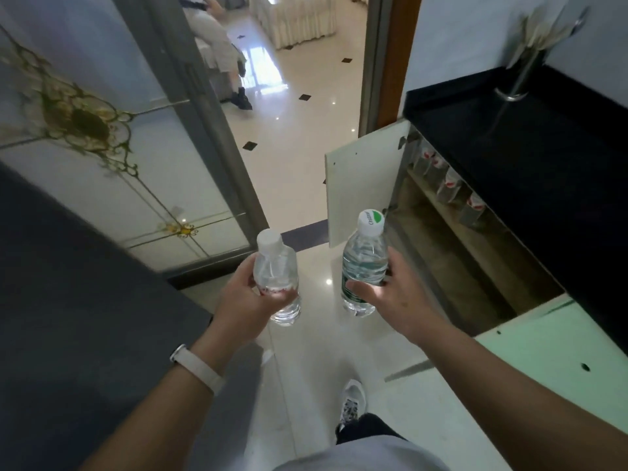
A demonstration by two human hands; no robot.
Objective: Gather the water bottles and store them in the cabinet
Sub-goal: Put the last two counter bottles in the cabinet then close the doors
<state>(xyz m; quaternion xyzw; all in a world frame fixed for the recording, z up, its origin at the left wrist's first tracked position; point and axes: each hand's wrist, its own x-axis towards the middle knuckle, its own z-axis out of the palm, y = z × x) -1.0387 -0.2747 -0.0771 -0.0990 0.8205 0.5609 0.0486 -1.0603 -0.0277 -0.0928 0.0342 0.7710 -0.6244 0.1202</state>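
At the frame centre the left hand (243, 300) grasps a clear bottle (277, 280), the right hand (390, 294) a green-label bottle (363, 263), both upright, near the open cabinet (452, 239) at right

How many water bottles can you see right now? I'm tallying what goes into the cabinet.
2. One with a plain white cap is in the left hand; one with a green label is in the right hand. More may sit hidden inside the open cabinet.

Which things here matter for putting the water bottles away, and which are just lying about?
For the job:
left hand with plain-cap bottle
right hand with green-label bottle
open cabinet

Just about:
black countertop
glass with napkin
decorated glass door
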